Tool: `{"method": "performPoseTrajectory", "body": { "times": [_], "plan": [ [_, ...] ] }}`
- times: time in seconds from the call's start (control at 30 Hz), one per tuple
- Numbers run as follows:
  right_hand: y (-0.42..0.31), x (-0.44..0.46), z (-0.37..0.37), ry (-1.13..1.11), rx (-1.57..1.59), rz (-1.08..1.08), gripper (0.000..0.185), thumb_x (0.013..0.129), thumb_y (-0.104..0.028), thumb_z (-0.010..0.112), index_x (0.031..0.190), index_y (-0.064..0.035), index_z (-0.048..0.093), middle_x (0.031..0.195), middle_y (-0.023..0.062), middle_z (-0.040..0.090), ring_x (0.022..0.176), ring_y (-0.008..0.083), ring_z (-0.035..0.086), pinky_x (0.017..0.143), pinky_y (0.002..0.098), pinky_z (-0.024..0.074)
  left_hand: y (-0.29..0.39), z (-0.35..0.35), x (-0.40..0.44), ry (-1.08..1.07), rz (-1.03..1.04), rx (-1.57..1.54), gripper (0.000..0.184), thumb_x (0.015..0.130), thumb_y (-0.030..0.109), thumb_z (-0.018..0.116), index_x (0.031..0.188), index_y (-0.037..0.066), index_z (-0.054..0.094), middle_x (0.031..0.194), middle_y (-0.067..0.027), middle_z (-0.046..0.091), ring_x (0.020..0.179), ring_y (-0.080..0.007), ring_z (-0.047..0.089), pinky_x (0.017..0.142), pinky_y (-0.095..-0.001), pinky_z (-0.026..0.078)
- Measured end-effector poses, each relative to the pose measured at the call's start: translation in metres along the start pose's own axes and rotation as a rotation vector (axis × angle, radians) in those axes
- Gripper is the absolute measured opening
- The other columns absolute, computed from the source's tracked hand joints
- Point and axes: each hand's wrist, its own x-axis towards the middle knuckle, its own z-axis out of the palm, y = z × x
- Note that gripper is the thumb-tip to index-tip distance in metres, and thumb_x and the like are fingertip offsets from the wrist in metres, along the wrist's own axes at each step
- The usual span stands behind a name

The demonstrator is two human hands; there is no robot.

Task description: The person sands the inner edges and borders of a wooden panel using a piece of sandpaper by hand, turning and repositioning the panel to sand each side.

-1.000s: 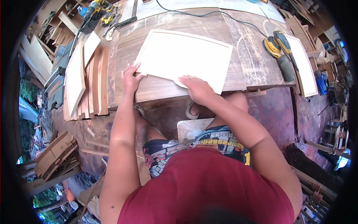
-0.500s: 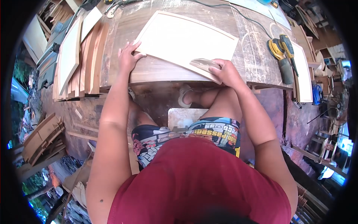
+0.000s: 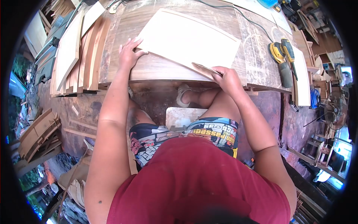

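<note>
A pale framed wooden panel point(image 3: 190, 37) lies at a slant on the workbench, with a thin raised border along its far edge. My left hand point(image 3: 129, 54) holds its left corner, thumb at the near edge and fingers on the side. In my right hand point(image 3: 227, 78) is a piece of sandpaper point(image 3: 203, 69), brownish and thin, pinched between thumb and fingers. It is tilted up along the panel's near edge, close to the right corner. My fingers hide part of the sheet, and its exact contact with the edge is hard to see.
A yellow and black sander point(image 3: 278, 54) rests on the workbench point(image 3: 257, 71) at the right, near a cable point(image 3: 251, 20). Several boards point(image 3: 87, 59) are stacked at the left, and a white panel point(image 3: 301, 86) stands at the right. Below is a pale stool point(image 3: 182, 115).
The sandpaper has turned from lying nearly flat over the panel to a steeper tilt at its near edge. My right hand has shifted slightly nearer to me; my left stays at the corner.
</note>
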Motion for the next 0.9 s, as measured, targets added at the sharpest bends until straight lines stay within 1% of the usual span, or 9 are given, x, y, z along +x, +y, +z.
{"method": "performPoseTrajectory", "body": {
  "times": [0.17, 0.23, 0.37, 0.43, 0.47, 0.53, 0.67, 0.87, 0.9],
  "plan": [
    [0.013, -0.009, 0.000, 0.004, -0.078, -0.178, 0.031, 0.087, -0.008, 0.065, 0.117, -0.0093, 0.070, 0.102, 0.0205, 0.070, 0.095, 0.0391, 0.066, 0.087, 0.0431, 0.0530, 0.002, -0.002, 0.000, -0.001, -0.002, -0.006, 0.063, 0.075, 0.036, 0.083, 0.134, 0.029, 0.064, 0.148, -0.0038, 0.054, 0.145, -0.0264, 0.039, 0.120, -0.0541, 0.018],
    [0.010, -0.013, -0.004, -0.036, -0.097, -0.245, 0.036, 0.088, -0.002, 0.064, 0.123, -0.0104, 0.068, 0.113, 0.0184, 0.069, 0.103, 0.0358, 0.066, 0.089, 0.0393, 0.0524, 0.002, -0.002, 0.001, -0.015, -0.013, 0.008, 0.063, 0.075, 0.040, 0.082, 0.135, 0.030, 0.063, 0.149, -0.0025, 0.052, 0.146, -0.0246, 0.037, 0.121, -0.0519, 0.017],
    [0.026, -0.013, 0.002, -0.045, -0.128, -0.343, 0.040, 0.088, -0.002, 0.062, 0.127, -0.0113, 0.066, 0.120, 0.0185, 0.067, 0.113, 0.0363, 0.063, 0.098, 0.0405, 0.0500, 0.004, -0.004, 0.001, -0.031, -0.025, 0.022, 0.065, 0.076, 0.044, 0.081, 0.136, 0.030, 0.062, 0.150, -0.0009, 0.051, 0.146, -0.0230, 0.036, 0.122, -0.0496, 0.016],
    [0.033, -0.016, 0.006, 0.026, -0.221, -0.389, 0.042, 0.089, -0.002, 0.061, 0.129, -0.0117, 0.064, 0.125, 0.0191, 0.066, 0.121, 0.0374, 0.059, 0.108, 0.0450, 0.0446, 0.003, -0.004, 0.001, -0.032, -0.026, 0.022, 0.065, 0.075, 0.044, 0.081, 0.136, 0.030, 0.062, 0.150, -0.0008, 0.051, 0.146, -0.0230, 0.036, 0.122, -0.0496, 0.016],
    [0.034, -0.017, 0.006, 0.026, -0.220, -0.389, 0.042, 0.089, -0.002, 0.061, 0.129, -0.0117, 0.064, 0.125, 0.0191, 0.066, 0.121, 0.0374, 0.059, 0.108, 0.0450, 0.0446, 0.004, -0.004, 0.001, -0.033, -0.028, 0.020, 0.065, 0.075, 0.045, 0.081, 0.136, 0.030, 0.062, 0.150, -0.0007, 0.051, 0.146, -0.0231, 0.036, 0.122, -0.0495, 0.016],
    [0.035, -0.019, 0.005, -0.001, -0.151, -0.337, 0.040, 0.090, -0.003, 0.061, 0.129, -0.0114, 0.064, 0.127, 0.0201, 0.065, 0.125, 0.0384, 0.057, 0.114, 0.0489, 0.0389, 0.004, -0.004, 0.001, -0.035, -0.031, 0.023, 0.065, 0.075, 0.044, 0.081, 0.136, 0.029, 0.063, 0.150, -0.0008, 0.052, 0.146, -0.0234, 0.036, 0.122, -0.0499, 0.016],
    [0.039, -0.010, 0.021, 0.025, -0.049, -0.386, 0.038, 0.091, -0.003, 0.060, 0.128, -0.0108, 0.065, 0.126, 0.0195, 0.065, 0.124, 0.0381, 0.057, 0.113, 0.0487, 0.0392, 0.005, -0.003, 0.001, -0.016, -0.035, -0.001, 0.065, 0.075, 0.042, 0.082, 0.135, 0.029, 0.063, 0.149, -0.0012, 0.053, 0.145, -0.0245, 0.038, 0.122, -0.0509, 0.017],
    [-0.017, 0.033, 0.060, 0.045, -0.079, -0.450, 0.030, 0.092, -0.006, 0.061, 0.121, -0.0083, 0.067, 0.120, 0.0174, 0.068, 0.116, 0.0376, 0.062, 0.102, 0.0446, 0.0488, -0.002, 0.004, 0.002, 0.014, -0.017, -0.007, 0.061, 0.076, 0.038, 0.082, 0.134, 0.028, 0.064, 0.147, -0.0021, 0.054, 0.144, -0.0249, 0.040, 0.121, -0.0514, 0.018],
    [-0.026, 0.045, 0.071, 0.061, -0.108, -0.459, 0.026, 0.094, -0.011, 0.059, 0.119, -0.0089, 0.068, 0.118, 0.0166, 0.069, 0.115, 0.0360, 0.063, 0.100, 0.0443, 0.0494, 0.000, 0.003, 0.002, 0.013, -0.011, -0.008, 0.061, 0.076, 0.038, 0.082, 0.134, 0.028, 0.064, 0.147, -0.0021, 0.054, 0.144, -0.0249, 0.040, 0.121, -0.0514, 0.018]
  ]
}}
